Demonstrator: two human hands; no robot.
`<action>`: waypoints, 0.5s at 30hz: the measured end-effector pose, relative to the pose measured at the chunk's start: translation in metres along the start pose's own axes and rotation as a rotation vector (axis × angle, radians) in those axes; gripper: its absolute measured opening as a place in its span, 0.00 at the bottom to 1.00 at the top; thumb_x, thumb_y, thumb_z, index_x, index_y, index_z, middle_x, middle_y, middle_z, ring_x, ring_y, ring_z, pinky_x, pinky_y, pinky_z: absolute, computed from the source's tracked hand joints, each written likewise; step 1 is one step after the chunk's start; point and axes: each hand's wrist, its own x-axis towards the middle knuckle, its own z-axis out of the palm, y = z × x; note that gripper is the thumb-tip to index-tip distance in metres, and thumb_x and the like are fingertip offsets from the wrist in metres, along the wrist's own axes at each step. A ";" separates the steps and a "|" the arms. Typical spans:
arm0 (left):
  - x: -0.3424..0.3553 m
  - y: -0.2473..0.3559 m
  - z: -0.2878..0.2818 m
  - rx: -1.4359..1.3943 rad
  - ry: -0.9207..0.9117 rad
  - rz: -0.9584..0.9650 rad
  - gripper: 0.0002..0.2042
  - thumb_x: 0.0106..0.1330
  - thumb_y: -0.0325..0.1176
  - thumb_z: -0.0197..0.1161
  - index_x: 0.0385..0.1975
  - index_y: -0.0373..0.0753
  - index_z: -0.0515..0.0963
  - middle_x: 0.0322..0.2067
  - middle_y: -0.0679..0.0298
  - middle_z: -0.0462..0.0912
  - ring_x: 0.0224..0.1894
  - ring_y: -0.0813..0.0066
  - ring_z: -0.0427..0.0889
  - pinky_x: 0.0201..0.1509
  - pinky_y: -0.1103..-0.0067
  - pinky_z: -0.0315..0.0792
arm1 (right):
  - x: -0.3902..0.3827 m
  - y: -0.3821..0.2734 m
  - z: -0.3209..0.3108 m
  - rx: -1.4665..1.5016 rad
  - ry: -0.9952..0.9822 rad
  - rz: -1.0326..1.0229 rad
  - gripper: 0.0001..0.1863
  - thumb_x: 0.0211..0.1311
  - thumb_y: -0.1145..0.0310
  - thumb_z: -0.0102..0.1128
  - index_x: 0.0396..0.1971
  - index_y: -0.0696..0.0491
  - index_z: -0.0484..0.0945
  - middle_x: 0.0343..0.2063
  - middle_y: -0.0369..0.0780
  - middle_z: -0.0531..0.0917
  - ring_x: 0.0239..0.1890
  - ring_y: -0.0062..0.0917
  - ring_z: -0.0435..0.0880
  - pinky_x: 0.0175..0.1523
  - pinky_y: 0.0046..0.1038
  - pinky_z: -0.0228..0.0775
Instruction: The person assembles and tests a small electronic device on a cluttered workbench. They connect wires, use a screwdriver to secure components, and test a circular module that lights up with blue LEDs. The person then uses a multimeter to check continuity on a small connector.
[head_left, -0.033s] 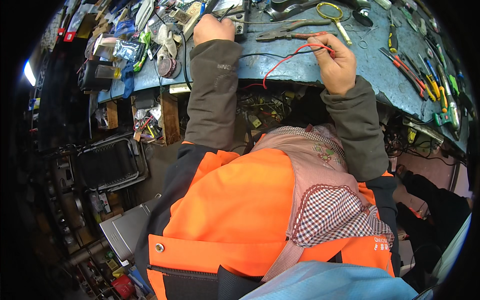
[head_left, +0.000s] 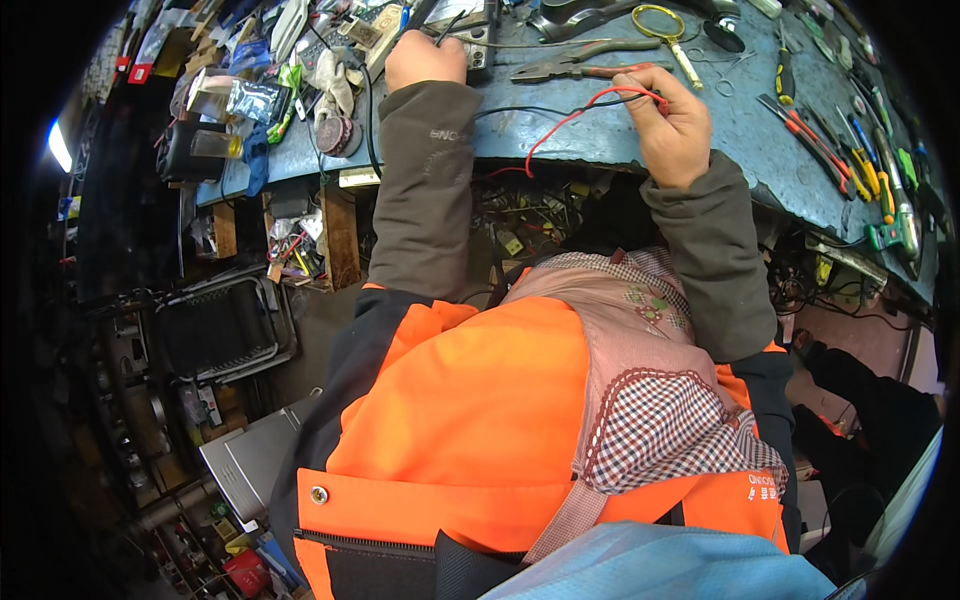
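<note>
On the blue workbench (head_left: pixel 600 146), my left hand (head_left: pixel 425 62) is closed, with its back toward me. A thin black rod (head_left: pixel 452 26) juts out past its fingers, and the rest of the grip is hidden. A grey metal device with round fittings (head_left: pixel 478 57) stands right beside those knuckles. My right hand (head_left: pixel 674 128) pinches a red wire (head_left: pixel 556 128) and a black wire (head_left: pixel 530 109) between thumb and fingers. The red one loops down over the bench's front edge, while the black one runs left toward my left sleeve. Just beyond the right hand lie pliers (head_left: pixel 548 71).
A magnifying glass (head_left: pixel 690 66) and scissors-like tools (head_left: pixel 728 80) lie past my right hand. Screwdrivers (head_left: pixel 787 82) and several coloured-handled tools (head_left: pixel 822 150) crowd the right side. Clutter, a round tin (head_left: pixel 338 137) and a black cable (head_left: pixel 372 118) fill the left.
My left hand and forearm have shifted very slightly to the left. The right hand keeps its pinch on the wires, almost unmoved.
</note>
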 end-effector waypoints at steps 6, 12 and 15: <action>-0.017 -0.013 -0.051 -0.870 -0.366 -0.129 0.14 0.75 0.39 0.64 0.49 0.33 0.83 0.24 0.69 0.80 0.19 0.85 0.70 0.22 0.83 0.64 | 0.004 0.009 0.001 -0.146 -0.043 0.010 0.07 0.72 0.71 0.67 0.43 0.59 0.85 0.29 0.32 0.85 0.33 0.12 0.76 0.38 0.20 0.71; -0.055 -0.006 -0.167 -1.489 -0.701 -0.052 0.13 0.84 0.37 0.51 0.51 0.33 0.77 0.27 0.67 0.76 0.17 0.87 0.63 0.18 0.86 0.59 | 0.005 -0.004 0.001 -0.250 -0.035 -0.045 0.11 0.73 0.64 0.66 0.44 0.56 0.86 0.22 0.35 0.76 0.26 0.18 0.70 0.33 0.26 0.66; -0.047 0.010 -0.219 -1.815 -1.039 0.340 0.17 0.87 0.35 0.38 0.60 0.29 0.69 0.28 0.70 0.72 0.17 0.88 0.65 0.18 0.87 0.64 | 0.001 0.038 -0.005 -0.087 -0.243 -0.016 0.16 0.82 0.58 0.53 0.54 0.56 0.78 0.31 0.40 0.85 0.32 0.27 0.86 0.38 0.26 0.79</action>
